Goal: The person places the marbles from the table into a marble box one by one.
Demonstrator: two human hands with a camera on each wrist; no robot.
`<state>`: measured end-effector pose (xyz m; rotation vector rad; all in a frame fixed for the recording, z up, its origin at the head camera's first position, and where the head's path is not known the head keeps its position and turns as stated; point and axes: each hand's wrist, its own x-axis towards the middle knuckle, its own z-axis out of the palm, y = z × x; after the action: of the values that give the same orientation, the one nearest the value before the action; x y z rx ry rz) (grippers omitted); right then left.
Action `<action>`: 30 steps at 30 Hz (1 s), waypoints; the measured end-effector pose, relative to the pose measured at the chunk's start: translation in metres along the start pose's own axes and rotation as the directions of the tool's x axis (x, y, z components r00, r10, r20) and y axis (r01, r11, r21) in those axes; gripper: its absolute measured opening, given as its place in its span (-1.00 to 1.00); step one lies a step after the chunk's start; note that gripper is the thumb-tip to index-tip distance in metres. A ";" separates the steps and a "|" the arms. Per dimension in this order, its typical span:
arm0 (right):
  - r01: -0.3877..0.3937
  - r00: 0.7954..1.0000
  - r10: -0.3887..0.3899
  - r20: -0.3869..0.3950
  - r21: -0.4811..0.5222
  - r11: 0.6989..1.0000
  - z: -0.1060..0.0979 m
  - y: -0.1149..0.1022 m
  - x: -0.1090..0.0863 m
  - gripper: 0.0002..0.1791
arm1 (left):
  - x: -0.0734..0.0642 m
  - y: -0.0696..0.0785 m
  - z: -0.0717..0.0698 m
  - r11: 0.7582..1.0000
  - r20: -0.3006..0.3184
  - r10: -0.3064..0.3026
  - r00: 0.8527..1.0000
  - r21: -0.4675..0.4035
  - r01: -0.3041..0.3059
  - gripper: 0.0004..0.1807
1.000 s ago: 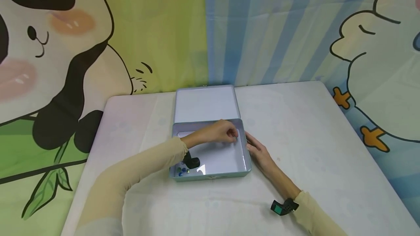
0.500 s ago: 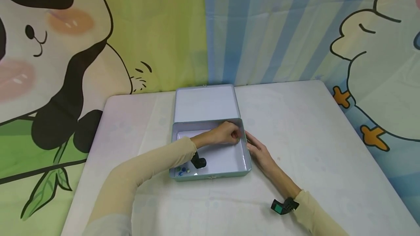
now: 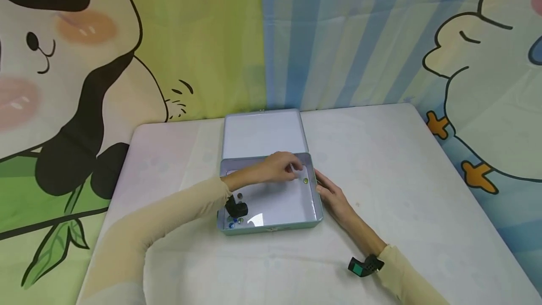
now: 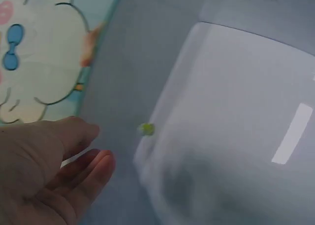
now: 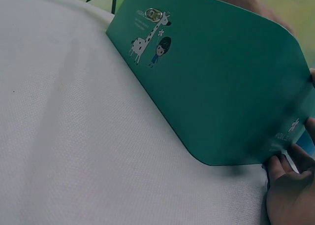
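Note:
My left hand [image 3: 281, 166] hovers over the right part of an open tin box [image 3: 271, 227], its fingers loosely bent and holding nothing. Just beyond the fingertips a yellow-green glass marble [image 3: 306, 180] lies near the box's right wall. In the left wrist view that marble [image 4: 146, 129] sits apart from the thumb and fingers of the left hand [image 4: 59, 171]. Outside the box, my right hand [image 3: 334, 196] rests against its right side. The right wrist view shows the fingers of the right hand [image 5: 293, 185] touching the green outer wall [image 5: 211, 87].
Several blue and clear marbles [image 3: 231, 225] gather in the box's front left corner. A darker marble [image 3: 240, 196] lies behind them. The lid [image 3: 264, 133] leans back, open, toward the printed curtain [image 3: 203, 51]. White cloth covers the table [image 3: 372, 154].
The left hand goes right and into the box, then draws back left with its fingers loosened. The yellow-green marble now shows by the right wall. The right hand stays put.

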<state>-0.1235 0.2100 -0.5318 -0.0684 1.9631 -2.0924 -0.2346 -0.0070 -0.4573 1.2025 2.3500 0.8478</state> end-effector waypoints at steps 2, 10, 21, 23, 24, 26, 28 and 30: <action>0.003 1.000 -0.003 -0.008 0.008 1.000 0.001 0.000 0.000 -0.32 | -0.016 0.001 -0.016 0.999 -0.046 -0.011 0.999 -0.043 0.009 -0.74; -0.003 0.999 0.003 -0.032 0.022 1.000 -0.001 0.002 0.000 -0.33 | -0.100 -0.019 -0.059 0.983 -0.236 -0.162 0.958 -0.121 0.136 -0.76; -0.013 1.000 0.012 -0.029 -0.028 1.000 -0.003 0.002 0.001 -0.33 | -0.214 -0.060 -0.052 0.943 -0.395 -0.310 0.865 -0.010 0.333 -0.77; -0.007 1.000 0.007 -0.028 -0.026 1.000 -0.002 0.002 0.001 -0.33 | -0.230 -0.067 -0.045 0.931 -0.424 -0.335 0.841 -0.013 0.364 -0.77; -0.008 1.000 0.007 -0.031 -0.029 1.000 -0.002 0.002 0.001 -0.32 | -0.237 -0.070 -0.041 0.926 -0.432 -0.346 0.833 -0.015 0.377 -0.76; -0.013 0.999 0.012 -0.037 -0.030 0.999 -0.001 0.001 0.001 -0.32 | -0.250 -0.075 -0.034 0.918 -0.440 -0.365 0.820 -0.025 0.396 -0.74; -0.025 0.999 0.023 -0.043 -0.038 0.999 0.000 0.001 0.001 -0.33 | -0.260 -0.080 -0.027 0.909 -0.447 -0.384 0.808 -0.030 0.415 -0.73; -0.039 0.998 0.037 -0.047 -0.045 0.998 0.001 0.000 0.000 -0.33 | -0.268 -0.083 -0.021 0.901 -0.449 -0.403 0.797 -0.042 0.432 -0.71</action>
<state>-0.1235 0.2087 -0.5320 0.0083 2.0237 -2.0426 -0.1439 -0.2719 -0.4833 0.4828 2.8730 0.9711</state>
